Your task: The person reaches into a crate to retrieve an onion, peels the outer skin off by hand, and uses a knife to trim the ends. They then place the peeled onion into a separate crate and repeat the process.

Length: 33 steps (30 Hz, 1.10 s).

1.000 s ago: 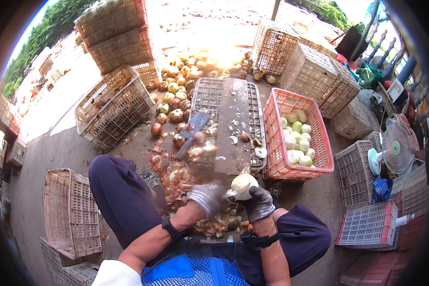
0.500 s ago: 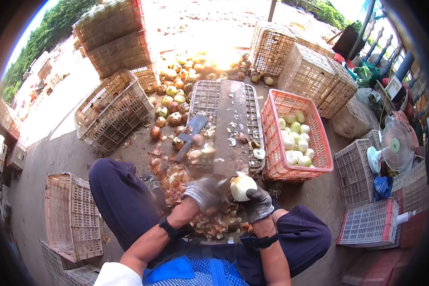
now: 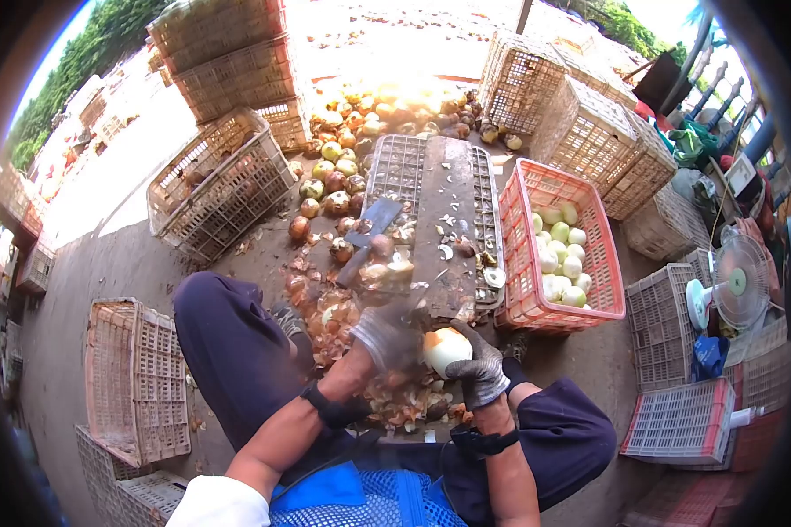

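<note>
My right hand [image 3: 479, 369], in a dark-palmed grey glove, is closed around a mostly peeled white onion [image 3: 446, 353] above the skins between my legs. Some brownish skin shows on the onion's upper left. My left hand [image 3: 385, 338], also gloved, is just left of the onion and smeared by motion; its fingers and anything in them cannot be made out. Ahead, a wooden board [image 3: 444, 228] lies over an upturned crate [image 3: 395, 167], with peel scraps on it. A cleaver [image 3: 380, 215] rests on the crate's left side, beside some onions.
A red crate [image 3: 561, 318] with peeled onions stands to the right of the board. Unpeeled onions [image 3: 336, 180] lie on the ground at front left. Loose skins [image 3: 325, 307] cover the floor near my feet. Stacked crates [image 3: 589, 132] and a fan [image 3: 736, 281] stand at right.
The view has shifted, so the crates and board appear farther right. My left hand stays blurred beside the onion. The onion remains in my right hand and appears slightly turned.
</note>
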Motion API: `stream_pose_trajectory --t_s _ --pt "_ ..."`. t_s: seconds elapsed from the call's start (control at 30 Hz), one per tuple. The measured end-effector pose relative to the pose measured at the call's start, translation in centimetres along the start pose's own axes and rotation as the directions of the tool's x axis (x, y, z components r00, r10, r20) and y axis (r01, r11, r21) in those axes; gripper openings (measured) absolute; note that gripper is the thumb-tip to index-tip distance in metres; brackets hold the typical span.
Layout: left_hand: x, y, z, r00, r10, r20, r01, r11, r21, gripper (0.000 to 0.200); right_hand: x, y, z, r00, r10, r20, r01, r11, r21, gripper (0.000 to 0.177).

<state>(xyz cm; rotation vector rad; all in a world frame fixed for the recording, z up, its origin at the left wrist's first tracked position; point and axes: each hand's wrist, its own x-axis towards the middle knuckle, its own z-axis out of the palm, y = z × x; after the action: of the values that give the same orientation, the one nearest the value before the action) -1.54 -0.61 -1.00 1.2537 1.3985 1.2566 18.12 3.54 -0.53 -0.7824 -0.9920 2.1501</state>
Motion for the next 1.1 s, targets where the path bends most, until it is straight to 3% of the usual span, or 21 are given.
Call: stream_pose_trajectory --t_s 0.03,0.07,0.17,0.23,0.3,0.33,0.43,0.57,0.67,0.77,0.8,0.87,0.93,1.03,1.1 --pt "0.0 -0.2 -0.3 0.996 0.091 -0.014 -0.091 0.995 -0.042 0.028 -0.4 -0.6 0.5 1.000 0.016 0.003 -0.017 1.000 0.005 0.089" --pt "0.2 -0.5 0.1 0.994 -0.022 -0.110 -0.012 0.953 -0.303 0.021 -0.6 -1.0 0.9 0.999 0.033 0.005 -0.033 0.999 0.010 0.090" --pt "0.5 -0.6 -1.3 0.984 0.043 -0.175 -0.058 0.995 -0.083 0.021 0.0 -0.4 0.0 0.996 0.040 0.077 -0.043 0.998 0.045 0.093" --pt "0.9 0.1 -1.8 0.982 0.096 -0.162 -0.062 0.978 0.201 0.025 -0.1 -0.3 -0.1 0.996 0.043 0.081 -0.048 0.997 0.054 0.093" --pt "0.2 1.9 -1.6 0.971 -0.198 -0.135 0.186 0.978 -0.098 0.029 -0.1 -0.5 0.0 0.996 0.043 0.073 -0.047 0.998 0.045 0.093" --pt "-0.2 1.2 -1.6 0.985 -0.167 -0.053 0.159 0.980 -0.121 0.042 -0.1 -0.6 0.1 0.997 0.044 0.062 -0.046 0.998 0.032 0.092" --pt "-0.2 -0.3 0.3 0.989 -0.128 0.071 0.115 0.979 0.170 0.041 -0.2 0.1 -0.5 1.000 -0.002 -0.027 0.001 1.000 -0.006 0.089" --pt "-0.5 -1.4 1.7 0.999 -0.027 0.040 0.025 0.997 0.070 0.038 -0.2 0.7 -0.8 0.993 -0.064 -0.104 0.052 0.992 -0.113 0.086" --pt "-0.1 -0.4 1.0 0.982 -0.186 0.037 0.180 0.976 0.122 0.032 0.8 1.7 -2.7 0.998 -0.044 0.037 0.046 0.997 -0.056 0.086" --pt "-0.2 -2.4 -0.5 0.997 0.054 -0.051 -0.058 0.995 -0.083 0.026 0.3 2.1 -3.2 0.997 -0.056 -0.061 0.049 0.992 -0.117 0.086" --pt "0.1 -2.7 -0.5 0.992 -0.039 -0.122 0.020 0.988 -0.152 0.023 0.1 2.2 -3.1 0.994 -0.078 -0.073 0.069 0.992 -0.109 0.086" --pt "0.2 -2.3 -1.9 0.969 0.212 -0.125 -0.173 0.948 0.268 0.024 -0.2 2.2 -2.7 0.988 -0.122 -0.099 0.112 0.989 -0.094 0.087" --pt "1.1 -3.7 -2.2 0.957 -0.097 -0.273 0.119 0.991 0.066 0.027 -0.2 1.6 -3.0 0.994 -0.098 -0.046 0.099 0.995 0.020 0.087" --pt "0.2 -1.3 -1.8 0.981 -0.077 -0.175 0.132 0.936 0.326 0.027 0.0 1.8 -3.9 0.995 -0.096 -0.014 0.097 0.988 0.124 0.085" --pt "-1.0 -1.3 -0.4 0.991 -0.104 -0.087 0.117 0.980 0.160 0.028 -0.2 1.6 -3.6 0.996 -0.088 -0.020 0.090 0.970 0.225 0.082"
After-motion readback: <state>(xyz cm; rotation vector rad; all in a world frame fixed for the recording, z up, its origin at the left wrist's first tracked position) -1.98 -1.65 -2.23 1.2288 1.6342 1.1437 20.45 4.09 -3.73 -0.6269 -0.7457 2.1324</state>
